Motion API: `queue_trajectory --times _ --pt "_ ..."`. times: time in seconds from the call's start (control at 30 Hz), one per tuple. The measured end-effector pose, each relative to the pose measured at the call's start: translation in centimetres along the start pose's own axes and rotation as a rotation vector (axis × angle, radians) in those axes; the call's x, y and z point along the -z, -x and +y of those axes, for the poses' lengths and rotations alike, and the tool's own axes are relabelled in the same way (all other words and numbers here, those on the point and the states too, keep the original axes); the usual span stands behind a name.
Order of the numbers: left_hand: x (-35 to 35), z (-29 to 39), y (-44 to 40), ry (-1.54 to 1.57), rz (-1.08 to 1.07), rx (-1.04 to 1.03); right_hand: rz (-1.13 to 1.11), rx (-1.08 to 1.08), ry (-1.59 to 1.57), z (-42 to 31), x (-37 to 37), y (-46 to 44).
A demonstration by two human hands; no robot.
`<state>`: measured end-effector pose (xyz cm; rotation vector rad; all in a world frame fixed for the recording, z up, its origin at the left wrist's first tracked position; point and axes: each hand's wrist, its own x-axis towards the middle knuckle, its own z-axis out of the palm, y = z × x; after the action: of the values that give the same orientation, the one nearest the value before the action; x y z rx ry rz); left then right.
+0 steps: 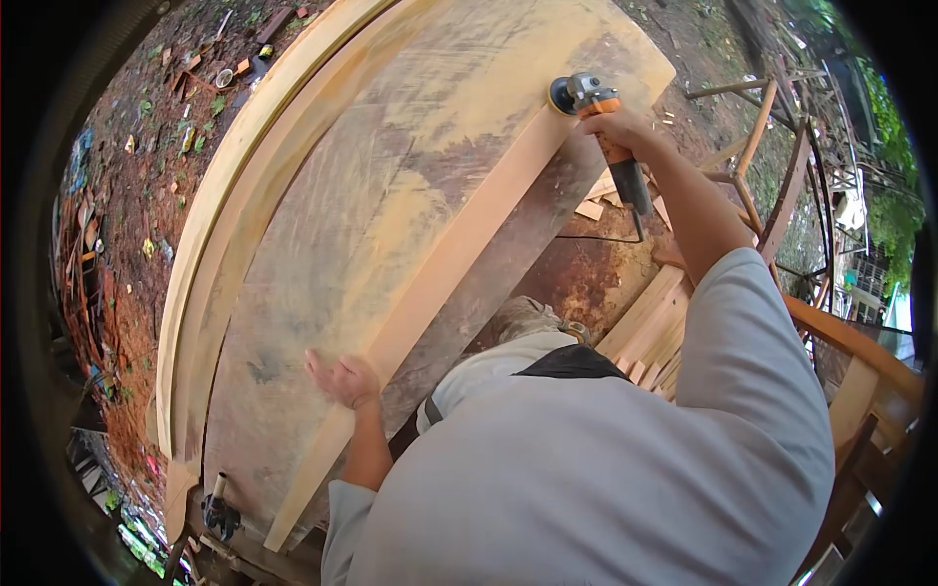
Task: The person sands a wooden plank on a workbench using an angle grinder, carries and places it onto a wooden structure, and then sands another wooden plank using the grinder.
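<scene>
An orange and black angle grinder (614, 148) is gripped in my right hand (619, 131), with its round disc against the far end of a long wooden board (464, 239). The disc's face is turned away from view. My left hand (344, 379) lies across the near part of the same board, its fingers loosely apart and reaching past the far edge. Pale sawdust coats the worn worktable (322, 244) under the board. A black cord runs from the grinder's lower end.
Long curved wooden pieces (210, 215) lie along the table's left edge. A dark power tool (222, 513) sits at the lower left corner. Stacked planks (650, 317) and wood offcuts (591, 208) lie on the ground right of the table. Wooden frames (767, 127) stand farther right.
</scene>
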<state>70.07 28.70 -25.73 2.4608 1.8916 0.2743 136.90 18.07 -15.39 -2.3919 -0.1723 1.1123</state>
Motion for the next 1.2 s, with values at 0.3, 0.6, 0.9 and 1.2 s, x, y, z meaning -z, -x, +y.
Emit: queue_trajectory --times 0.3,0.6,0.9,1.2 --pt "-0.6 -0.2 0.0 0.048 0.039 0.063 -0.034 0.341 0.148 3.6 -13.1 10.7" --pt "3.9 -1.8 5.0 0.641 -0.124 0.096 -0.337 0.455 0.413 1.1 -28.2 27.7" --pt "10.7 1.8 6.8 1.357 -1.095 0.118 -0.411 0.449 -0.368 -2.5 -35.8 34.7" --pt "13.3 7.4 3.7 1.51 -1.355 0.231 -0.579 0.238 -0.889 -0.3 -30.1 31.4"
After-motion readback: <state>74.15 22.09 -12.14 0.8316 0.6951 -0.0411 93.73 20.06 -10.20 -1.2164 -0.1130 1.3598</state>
